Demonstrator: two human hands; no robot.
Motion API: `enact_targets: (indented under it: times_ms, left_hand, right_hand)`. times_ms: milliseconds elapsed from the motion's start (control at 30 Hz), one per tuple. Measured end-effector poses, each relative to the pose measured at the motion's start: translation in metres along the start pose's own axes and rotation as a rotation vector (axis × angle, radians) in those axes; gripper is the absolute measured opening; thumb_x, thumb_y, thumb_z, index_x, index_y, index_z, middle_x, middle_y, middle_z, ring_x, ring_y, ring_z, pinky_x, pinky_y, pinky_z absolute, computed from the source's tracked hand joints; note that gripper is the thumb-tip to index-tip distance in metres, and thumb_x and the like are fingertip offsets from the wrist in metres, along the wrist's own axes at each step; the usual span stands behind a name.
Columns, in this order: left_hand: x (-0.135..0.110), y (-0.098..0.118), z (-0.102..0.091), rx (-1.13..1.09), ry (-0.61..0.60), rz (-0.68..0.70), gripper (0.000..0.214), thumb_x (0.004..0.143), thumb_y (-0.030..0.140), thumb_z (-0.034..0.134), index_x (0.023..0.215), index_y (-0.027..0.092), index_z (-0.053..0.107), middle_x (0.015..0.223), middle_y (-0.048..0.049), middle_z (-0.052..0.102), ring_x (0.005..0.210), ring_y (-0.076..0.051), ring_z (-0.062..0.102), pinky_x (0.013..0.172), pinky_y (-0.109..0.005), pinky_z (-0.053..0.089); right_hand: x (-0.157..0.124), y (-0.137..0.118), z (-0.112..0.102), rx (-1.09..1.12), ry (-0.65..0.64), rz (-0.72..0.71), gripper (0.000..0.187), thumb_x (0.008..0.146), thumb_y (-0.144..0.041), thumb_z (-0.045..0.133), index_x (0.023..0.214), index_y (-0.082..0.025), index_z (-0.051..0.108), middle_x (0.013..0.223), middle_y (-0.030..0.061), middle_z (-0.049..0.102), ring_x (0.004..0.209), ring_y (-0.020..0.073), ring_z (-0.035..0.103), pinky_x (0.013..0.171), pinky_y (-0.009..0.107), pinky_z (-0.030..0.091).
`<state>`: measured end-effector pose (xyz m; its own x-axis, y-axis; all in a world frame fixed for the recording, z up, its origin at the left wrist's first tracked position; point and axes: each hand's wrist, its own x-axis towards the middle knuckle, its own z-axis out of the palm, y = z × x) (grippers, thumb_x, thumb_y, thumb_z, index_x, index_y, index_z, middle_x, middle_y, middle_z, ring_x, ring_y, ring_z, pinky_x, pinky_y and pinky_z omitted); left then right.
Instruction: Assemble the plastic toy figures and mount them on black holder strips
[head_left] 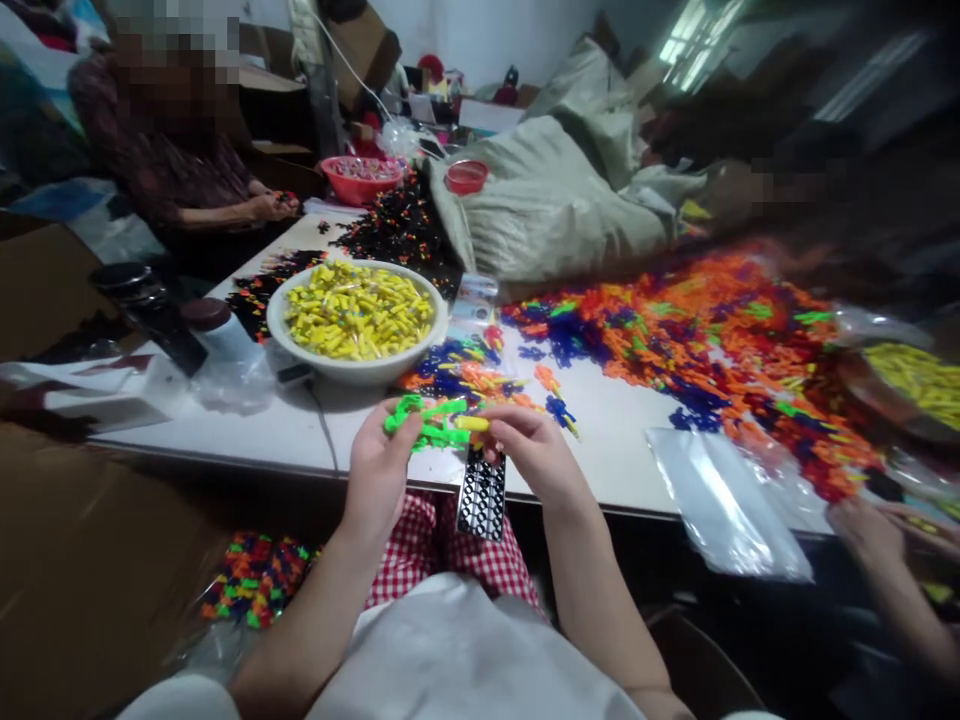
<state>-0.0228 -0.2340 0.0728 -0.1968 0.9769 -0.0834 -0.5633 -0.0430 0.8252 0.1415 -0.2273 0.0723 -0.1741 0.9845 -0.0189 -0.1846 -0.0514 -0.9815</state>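
My left hand (pixel 382 455) is closed on a bright green plastic toy piece (pixel 427 422) with several arms. Between the fingertips of my right hand (pixel 536 450) is a small yellow cylinder (pixel 472 424), its left end at the green piece; whether it sits inside cannot be made out. Just below my right fingers, a black strip with rows of round holes (pixel 481 500) hangs over the table edge. Beyond my hands stands a white bowl (pixel 356 372) heaped with yellow cylinders (pixel 360 310). Orange and blue toy pieces (pixel 480 375) lie to its right.
A big pile of mostly orange pieces (pixel 697 320) covers the right of the white table (pixel 615 440). Clear plastic bags (pixel 727 505) overhang its front edge. Dark bottles (pixel 150 310) stand left. A large sack (pixel 555 200) lies behind. Co-workers sit at far left and right.
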Motion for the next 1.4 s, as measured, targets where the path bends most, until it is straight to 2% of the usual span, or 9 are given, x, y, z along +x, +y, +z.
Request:
enact_targets:
  times_ms: [267,400,633,767,900,1033,1167,1300,1400]
  left_hand:
    - [-0.016,-0.018,0.019,0.126,-0.166,-0.071,0.030,0.069,0.035,0.068,0.084,0.014,0.053,0.063,0.0017,0.059,0.048,-0.008,0.054,0.042,-0.017,0.044]
    - [-0.015,-0.022,0.021,0.188,-0.210,-0.074,0.030,0.070,0.036,0.068,0.084,0.015,0.053,0.065,0.0016,0.060,0.050,-0.009,0.055,0.046,-0.019,0.046]
    - [-0.007,-0.028,0.018,0.453,-0.226,0.052,0.025,0.070,0.031,0.068,0.085,0.016,0.056,0.070,0.0016,0.060,0.062,-0.009,0.057,0.057,-0.017,0.046]
    - [0.000,-0.032,0.016,0.562,-0.233,0.055,0.021,0.067,0.026,0.069,0.081,0.016,0.056,0.071,0.0022,0.059,0.063,-0.009,0.055,0.059,-0.017,0.043]
    - [0.009,-0.040,0.009,0.570,-0.281,-0.027,0.023,0.065,0.026,0.070,0.079,0.016,0.055,0.068,0.0036,0.057,0.058,-0.008,0.052,0.055,-0.017,0.040]
    - [0.021,-0.049,-0.008,0.596,-0.332,-0.080,0.025,0.065,0.027,0.070,0.081,0.017,0.055,0.068,0.0037,0.056,0.057,-0.008,0.050,0.054,-0.017,0.038]
    - [0.034,-0.050,-0.031,0.768,-0.417,-0.068,0.023,0.065,0.026,0.069,0.082,0.017,0.057,0.072,0.0018,0.059,0.065,-0.012,0.053,0.061,-0.019,0.040]
    - [0.038,-0.045,-0.045,0.989,-0.570,-0.017,0.024,0.069,0.027,0.065,0.091,0.020,0.058,0.089,-0.0003,0.062,0.082,-0.016,0.056,0.075,-0.024,0.042]
    - [0.033,-0.054,-0.047,0.939,-0.578,-0.092,0.036,0.073,0.027,0.062,0.106,0.022,0.050,0.092,-0.0003,0.062,0.084,-0.016,0.058,0.077,-0.026,0.043]
  right_hand:
    - [-0.018,0.014,-0.014,0.165,0.016,-0.040,0.018,0.068,-0.036,0.071,0.083,-0.025,0.071,0.060,-0.0018,0.063,0.048,0.0082,0.054,0.049,0.023,0.046]
    - [-0.020,0.017,-0.019,0.144,0.076,-0.061,0.021,0.068,-0.038,0.071,0.083,-0.023,0.070,0.058,-0.0018,0.062,0.048,0.0092,0.053,0.049,0.024,0.047]
    - [-0.024,0.024,-0.031,0.133,0.129,-0.021,0.022,0.067,-0.038,0.070,0.081,-0.021,0.069,0.056,-0.0033,0.059,0.044,0.0070,0.048,0.048,0.023,0.043]
    - [-0.028,0.033,-0.028,0.089,0.238,-0.014,0.021,0.068,-0.035,0.069,0.082,-0.020,0.067,0.058,-0.0032,0.060,0.043,0.0065,0.047,0.045,0.022,0.041]
    - [-0.032,0.045,-0.020,0.048,0.326,0.005,0.019,0.070,-0.034,0.066,0.084,-0.020,0.067,0.060,-0.0030,0.061,0.042,0.0064,0.047,0.042,0.021,0.038]
    - [-0.033,0.062,-0.013,0.027,0.373,0.071,0.023,0.070,-0.036,0.065,0.086,-0.019,0.066,0.061,-0.0027,0.062,0.041,0.0063,0.047,0.041,0.021,0.037]
    - [-0.031,0.087,-0.008,0.116,0.316,0.202,0.033,0.063,-0.038,0.071,0.087,-0.017,0.064,0.068,-0.0002,0.066,0.049,0.0090,0.055,0.049,0.023,0.045]
    - [-0.032,0.116,-0.001,0.169,0.257,0.247,0.037,0.053,-0.037,0.077,0.082,-0.019,0.063,0.071,0.0007,0.069,0.066,0.0149,0.063,0.065,0.028,0.050]
    - [-0.031,0.136,0.001,0.093,0.206,0.240,0.031,0.054,-0.036,0.076,0.078,-0.020,0.064,0.070,0.0017,0.068,0.068,0.0181,0.063,0.069,0.032,0.050]
